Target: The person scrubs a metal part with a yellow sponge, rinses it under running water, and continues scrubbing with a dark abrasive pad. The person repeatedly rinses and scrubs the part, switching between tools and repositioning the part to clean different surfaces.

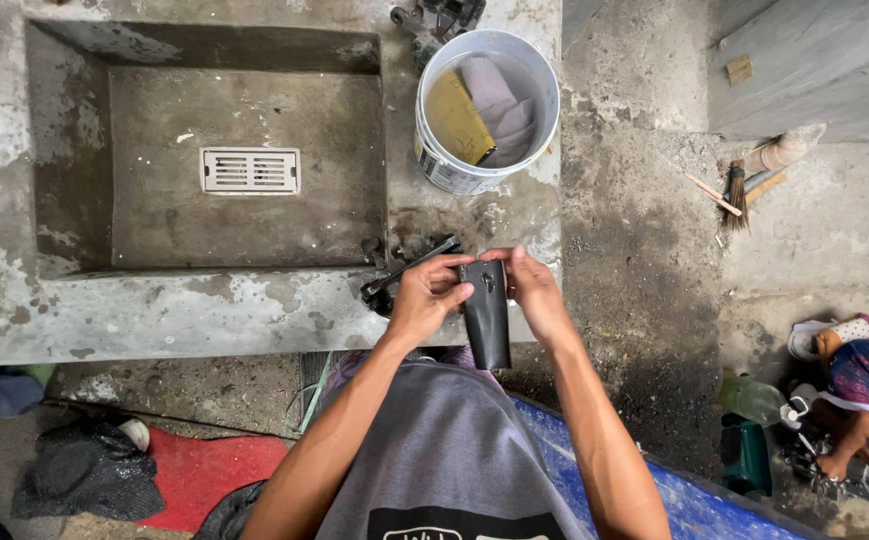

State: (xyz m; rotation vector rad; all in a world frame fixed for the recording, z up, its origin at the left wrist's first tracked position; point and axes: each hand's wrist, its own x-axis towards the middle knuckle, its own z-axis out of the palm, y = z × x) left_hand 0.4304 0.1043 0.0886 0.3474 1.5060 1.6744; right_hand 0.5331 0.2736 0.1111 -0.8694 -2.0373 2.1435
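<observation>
Rough, stained concrete forms the counter, with a square sunken basin cast into it and a white slotted drain grate set in the basin floor. Grey, gritty floor lies to the right, where a small broom rests. At the far right another person's hand works low over dark parts. On the counter's back edge stands a white plastic bucket holding a yellow sheet and a grey cloth. Just in front of my chest, over the counter's near edge, I hold a long, smooth black plastic part, upright and slightly tilted. My left hand is curled closed, thumb and fingers pinching the part's upper left side. My right hand is likewise closed on its upper right edge. A dark metal tool lies on the counter just beside my left hand; whether they touch I cannot tell.
</observation>
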